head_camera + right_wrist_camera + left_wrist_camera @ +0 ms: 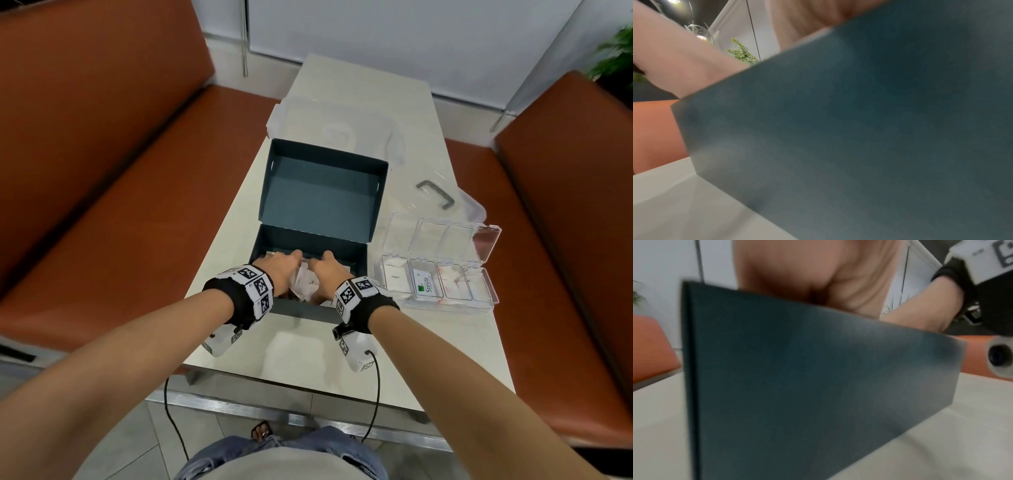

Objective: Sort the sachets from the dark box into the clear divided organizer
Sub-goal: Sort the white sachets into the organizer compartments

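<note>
The dark teal box (322,192) stands in the middle of the table with its lid folded back. Both hands reach into its near half, over a heap of white sachets (303,282). My left hand (281,270) and right hand (325,270) lie side by side, thumbs pointing away from me, fingers dipped among the sachets and hidden. Both wrist views are blocked by the box's outer wall (797,378) (879,129). The clear divided organizer (442,303) lies open to the right of the box, with a sugar sachet (395,279), a Stevia sachet (424,284) and more sachets in its compartments.
A clear tub (335,126) stands behind the box, and a clear lid with a grey handle (435,193) lies beyond the organizer. Orange-brown benches (102,171) (565,205) flank the narrow pale table (308,349), whose near edge is close to my body.
</note>
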The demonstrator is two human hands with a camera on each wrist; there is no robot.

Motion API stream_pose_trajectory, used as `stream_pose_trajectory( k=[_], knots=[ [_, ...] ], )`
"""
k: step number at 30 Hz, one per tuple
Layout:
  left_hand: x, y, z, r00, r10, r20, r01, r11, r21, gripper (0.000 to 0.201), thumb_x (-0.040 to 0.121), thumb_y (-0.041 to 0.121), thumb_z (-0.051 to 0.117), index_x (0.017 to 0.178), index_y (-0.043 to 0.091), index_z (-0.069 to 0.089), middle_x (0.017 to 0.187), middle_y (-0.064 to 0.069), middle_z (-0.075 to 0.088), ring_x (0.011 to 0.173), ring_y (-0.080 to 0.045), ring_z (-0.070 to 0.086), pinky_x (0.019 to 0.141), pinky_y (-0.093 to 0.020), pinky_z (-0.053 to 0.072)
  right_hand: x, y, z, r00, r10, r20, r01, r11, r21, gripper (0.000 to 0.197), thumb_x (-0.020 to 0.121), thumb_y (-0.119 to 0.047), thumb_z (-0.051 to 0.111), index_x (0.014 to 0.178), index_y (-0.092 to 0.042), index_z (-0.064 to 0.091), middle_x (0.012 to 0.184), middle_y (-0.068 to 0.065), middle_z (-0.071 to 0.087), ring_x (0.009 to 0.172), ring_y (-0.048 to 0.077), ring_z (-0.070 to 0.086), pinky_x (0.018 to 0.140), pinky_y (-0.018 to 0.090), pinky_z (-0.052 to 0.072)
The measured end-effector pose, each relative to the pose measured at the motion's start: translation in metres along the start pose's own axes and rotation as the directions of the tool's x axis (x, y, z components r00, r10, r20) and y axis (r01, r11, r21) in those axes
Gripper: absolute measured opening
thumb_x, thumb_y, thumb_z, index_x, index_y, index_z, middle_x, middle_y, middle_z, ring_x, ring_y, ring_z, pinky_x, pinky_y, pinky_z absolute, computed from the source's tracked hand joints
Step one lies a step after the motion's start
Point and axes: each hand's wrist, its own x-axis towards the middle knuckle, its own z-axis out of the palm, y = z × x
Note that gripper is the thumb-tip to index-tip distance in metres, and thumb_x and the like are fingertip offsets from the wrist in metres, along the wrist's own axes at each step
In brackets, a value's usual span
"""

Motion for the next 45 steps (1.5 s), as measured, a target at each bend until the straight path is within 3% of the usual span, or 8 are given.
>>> stream_pose_trajectory(
  k=[5, 9, 16, 21, 27, 34, 40, 45],
  knots=[
    [0.001, 0.000, -0.003, 0.998, 0.012, 0.060, 0.001, 0.978, -0.207, 0.066, 0.077, 0.031, 0.077, 0.131, 0.016, 0.043, 0.119, -0.006, 0.061, 0.109, -0.025, 0.058, 0.094, -0.041, 0.048, -0.004, 0.006, -0.005, 0.996, -0.072, -0.046, 0.073, 0.997, 0.035, 0.038, 0.086, -0.023, 0.067, 0.121, -0.010, 0.056, 0.084, -0.001, 0.044, 0.108, 0.028, 0.050, 0.080, 0.029, 0.039],
    [0.001, -0.003, -0.008, 0.998, -0.017, -0.054, -0.002, 0.945, -0.327, 0.043, 0.085, 0.024, 0.072, 0.123, 0.011, 0.058, 0.115, -0.010, 0.064, 0.100, -0.025, 0.063, 0.091, -0.038, 0.052, -0.008, 0.017, -0.009, 0.998, -0.030, -0.062, 0.043, 0.977, 0.207, 0.034, 0.083, -0.020, 0.071, 0.113, -0.006, 0.062, 0.107, 0.011, 0.059, 0.099, 0.024, 0.056, 0.079, 0.027, 0.042],
    [-0.004, -0.013, -0.029, 0.976, -0.016, -0.216, -0.076, 0.907, -0.413, 0.008, 0.091, 0.019, 0.065, 0.093, 0.012, 0.066, 0.092, -0.004, 0.066, 0.082, -0.015, 0.058, 0.071, -0.022, 0.041, -0.024, 0.028, -0.031, 0.972, -0.009, -0.233, 0.092, 0.934, 0.346, 0.014, 0.087, -0.019, 0.067, 0.095, -0.007, 0.067, 0.074, -0.003, 0.055, 0.076, 0.017, 0.051, 0.056, 0.014, 0.032],
    [-0.015, -0.022, -0.050, 0.928, -0.045, -0.371, -0.152, 0.861, -0.485, 0.006, 0.093, 0.021, 0.060, 0.091, 0.016, 0.061, 0.080, 0.003, 0.060, 0.071, -0.013, 0.055, 0.057, -0.016, 0.040, -0.038, 0.032, -0.058, 0.913, 0.030, -0.406, 0.184, 0.860, 0.476, 0.017, 0.087, -0.018, 0.066, 0.100, -0.008, 0.066, 0.094, 0.010, 0.069, 0.085, 0.022, 0.062, 0.075, 0.028, 0.047],
    [-0.020, -0.008, -0.058, 0.919, -0.254, -0.303, -0.200, 0.362, -0.911, 0.011, 0.101, 0.019, 0.044, 0.097, 0.010, 0.049, 0.113, -0.013, 0.056, 0.103, -0.025, 0.062, 0.070, -0.039, 0.061, -0.058, 0.031, -0.070, 0.917, 0.165, -0.364, 0.241, 0.499, 0.832, 0.018, 0.093, -0.015, 0.060, 0.106, -0.003, 0.059, 0.108, 0.010, 0.069, 0.088, 0.021, 0.069, 0.070, 0.032, 0.059],
    [-0.027, 0.046, -0.059, 0.984, -0.156, -0.082, -0.123, -0.277, -0.953, 0.027, 0.098, 0.016, 0.031, 0.107, 0.004, 0.053, 0.100, -0.017, 0.072, 0.081, -0.027, 0.073, 0.061, -0.041, 0.059, -0.075, 0.031, -0.073, 0.940, 0.164, -0.300, 0.266, 0.198, 0.943, 0.014, 0.091, -0.011, 0.063, 0.100, 0.000, 0.063, 0.098, 0.013, 0.069, 0.083, 0.022, 0.069, 0.065, 0.029, 0.057],
    [-0.025, 0.083, -0.058, 0.992, 0.110, -0.068, -0.015, -0.422, -0.906, 0.031, 0.096, 0.025, 0.039, 0.105, 0.005, 0.061, 0.106, -0.021, 0.070, 0.095, -0.033, 0.070, 0.081, -0.051, 0.056, -0.084, 0.052, -0.073, 0.892, 0.283, -0.354, 0.277, 0.278, 0.920, 0.017, 0.082, -0.018, 0.074, 0.091, -0.009, 0.063, 0.078, 0.008, 0.063, 0.064, 0.016, 0.060, 0.052, 0.023, 0.048],
    [-0.019, 0.114, -0.050, 0.996, 0.052, -0.073, -0.061, -0.199, -0.978, 0.032, 0.093, 0.022, 0.063, 0.122, 0.009, 0.060, 0.109, -0.012, 0.070, 0.093, -0.020, 0.071, 0.076, -0.037, 0.059, -0.097, 0.075, -0.072, 0.894, 0.284, -0.346, 0.267, 0.284, 0.921, 0.025, 0.075, -0.020, 0.080, 0.084, -0.008, 0.060, 0.066, 0.001, 0.055, 0.053, 0.013, 0.051, 0.047, 0.026, 0.044]
  ],
)
